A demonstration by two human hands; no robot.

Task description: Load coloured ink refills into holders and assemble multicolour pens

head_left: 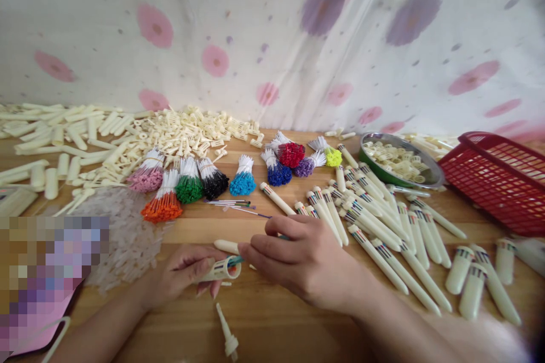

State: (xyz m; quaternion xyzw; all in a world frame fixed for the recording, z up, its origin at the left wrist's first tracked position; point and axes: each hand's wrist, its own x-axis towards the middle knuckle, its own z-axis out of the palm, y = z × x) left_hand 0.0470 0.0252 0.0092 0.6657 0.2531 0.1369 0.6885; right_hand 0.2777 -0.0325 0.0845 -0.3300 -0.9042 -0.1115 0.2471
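My left hand (191, 269) is closed round a short cream pen barrel piece (217, 271) with slots in its side, its open end turned to the right. Something orange shows inside that opening. With fingers pinched together, my right hand (298, 258) holds a light-blue pen slider (235, 261) whose end sits at the mouth of the piece. Its other end is mostly hidden by my fingers. Just behind lies a cream pen barrel (225, 246). In front of the hands rests a cream pointed part (227, 332). A few loose refills (230, 204) lie beyond.
Refill bundles stand behind, among them orange (162, 207), green (188, 184) and red (291, 154). Several multicolour pens (370, 215) cover the right side, near a metal bowl (436, 173) and a red basket (494, 181). Cream parts (183, 130) and a blurred-out phone (42, 283) are left.
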